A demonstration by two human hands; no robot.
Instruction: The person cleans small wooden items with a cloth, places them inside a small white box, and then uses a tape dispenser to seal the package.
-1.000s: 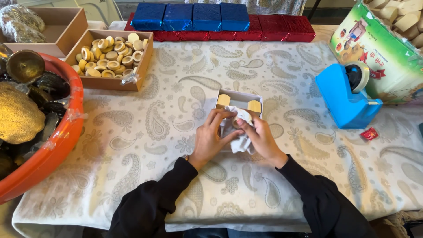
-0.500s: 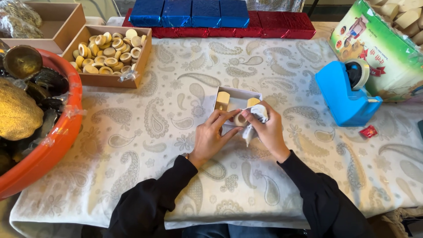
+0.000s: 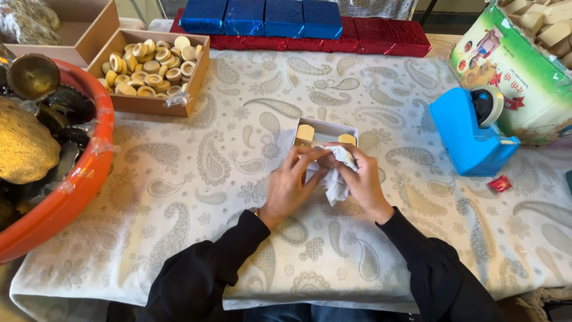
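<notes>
At the centre of the frame both hands meet over a small white open cardboard box (image 3: pixel 326 132) that sits on the worktop (image 3: pixel 250 197), which is covered with a pale paisley-print cloth. Two cream-coloured round pieces stand in the box's far corners. The left hand (image 3: pixel 293 185) and the right hand (image 3: pixel 360 179) have their fingers closed on a crumpled white tissue wrap (image 3: pixel 335 182), bunched around something small that is hidden from view. The wrap is just at the near edge of the box, touching or almost touching it.

The step in hand looks like wrapping a small item in tissue beside the box. The next move would call for keeping the folds pinched tight and a short, level carry into the free space between the two cream pieces.

In the upper left lies a brown cardboard tray of tan rings (image 3: pixel 150 62); at the right a blue tape dispenser (image 3: pixel 471 132) stands well apart.
</notes>
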